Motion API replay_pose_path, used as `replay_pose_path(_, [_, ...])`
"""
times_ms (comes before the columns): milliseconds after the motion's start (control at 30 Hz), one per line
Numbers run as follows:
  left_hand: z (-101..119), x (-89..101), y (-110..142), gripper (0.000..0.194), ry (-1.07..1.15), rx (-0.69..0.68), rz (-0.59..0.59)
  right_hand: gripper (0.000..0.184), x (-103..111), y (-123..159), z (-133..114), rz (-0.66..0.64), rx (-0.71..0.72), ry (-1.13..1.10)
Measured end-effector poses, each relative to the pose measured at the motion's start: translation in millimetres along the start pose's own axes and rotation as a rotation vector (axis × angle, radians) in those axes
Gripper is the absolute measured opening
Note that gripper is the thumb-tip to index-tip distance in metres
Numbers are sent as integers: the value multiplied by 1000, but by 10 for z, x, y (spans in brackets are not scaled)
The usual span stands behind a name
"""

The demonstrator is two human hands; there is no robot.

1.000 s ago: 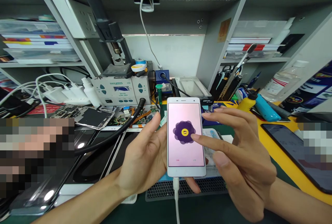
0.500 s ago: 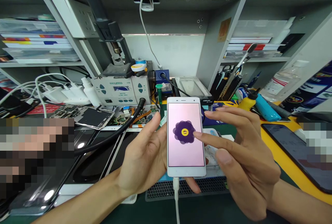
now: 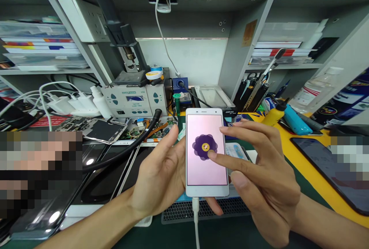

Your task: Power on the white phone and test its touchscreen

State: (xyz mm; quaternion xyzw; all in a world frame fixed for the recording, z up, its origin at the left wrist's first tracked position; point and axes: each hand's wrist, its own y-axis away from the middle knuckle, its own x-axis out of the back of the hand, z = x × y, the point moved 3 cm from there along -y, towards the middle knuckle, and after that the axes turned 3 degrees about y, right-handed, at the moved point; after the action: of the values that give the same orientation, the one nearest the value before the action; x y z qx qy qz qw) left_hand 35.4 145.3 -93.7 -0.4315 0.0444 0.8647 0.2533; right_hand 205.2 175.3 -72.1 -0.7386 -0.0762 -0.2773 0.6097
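Pink-screened white phone [image 3: 206, 153] sits cradled in the left hand [image 3: 161, 172], fingers wrapped behind it; the right hand [image 3: 259, 176], fingers spread, index tip at the purple flower [image 3: 204, 147] mid-frame, should tap lightly without tugging the cable [image 3: 196, 218].

White phone [image 3: 206, 172] upright, pink screen lit, cabled.

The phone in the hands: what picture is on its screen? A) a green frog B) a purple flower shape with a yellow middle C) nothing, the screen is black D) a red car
B: the white phone, held in the left hand, shows a pink screen with a dark purple flower shape and a yellow middle, where the right hand has its fingertip.
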Motion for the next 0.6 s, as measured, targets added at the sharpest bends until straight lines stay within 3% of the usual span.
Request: replay_pose_path(600, [-7, 2, 5, 71, -11, 17, -25, 34, 20, -10, 22, 31, -10, 9])
